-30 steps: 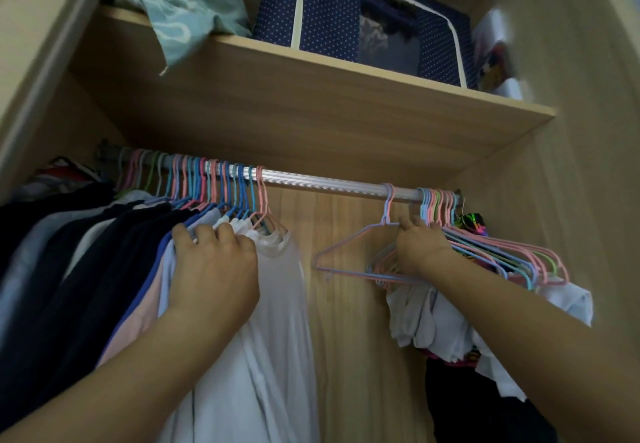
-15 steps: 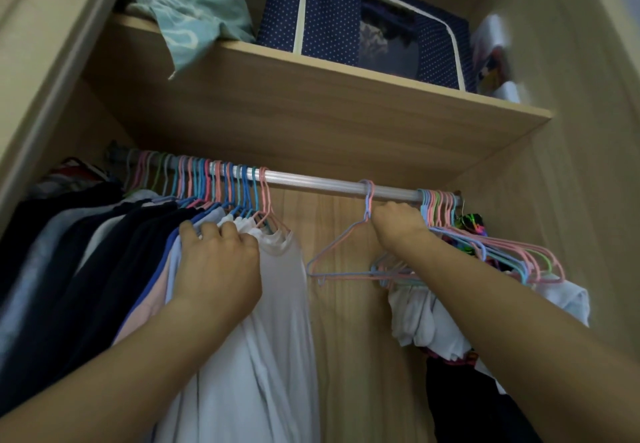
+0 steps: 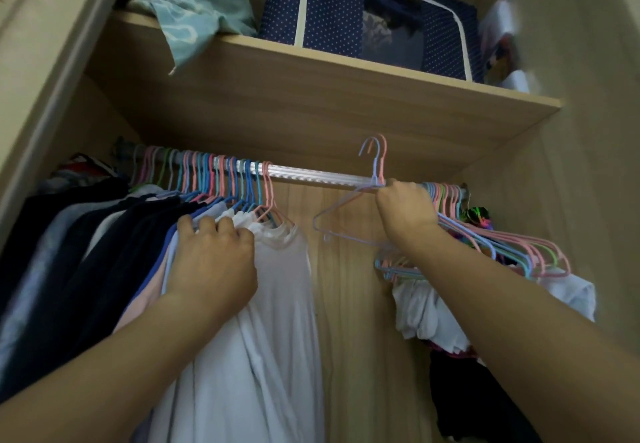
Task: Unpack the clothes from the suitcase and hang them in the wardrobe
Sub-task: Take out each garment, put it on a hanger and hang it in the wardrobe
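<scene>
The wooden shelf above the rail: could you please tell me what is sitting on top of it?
On the wooden shelf sit crumpled teal fabric, a navy dotted storage box and blurred items at the right. Anything behind them is hidden.

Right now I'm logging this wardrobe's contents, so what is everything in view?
Rail: one, silver, under the shelf.
Hanging clothes: many, dark, blue and white, rail's left.
Empty hangers: a bunch, pink, blue, green, rail's right.
Lifted hangers: apparently two, lilac and pink, hooks above the rail.
Storage box: one, navy dotted, on the shelf.
Teal cloth: one, shelf's left.
Left hand: grips the white garments' shoulders.
Right hand: holds the lifted hangers.
</scene>
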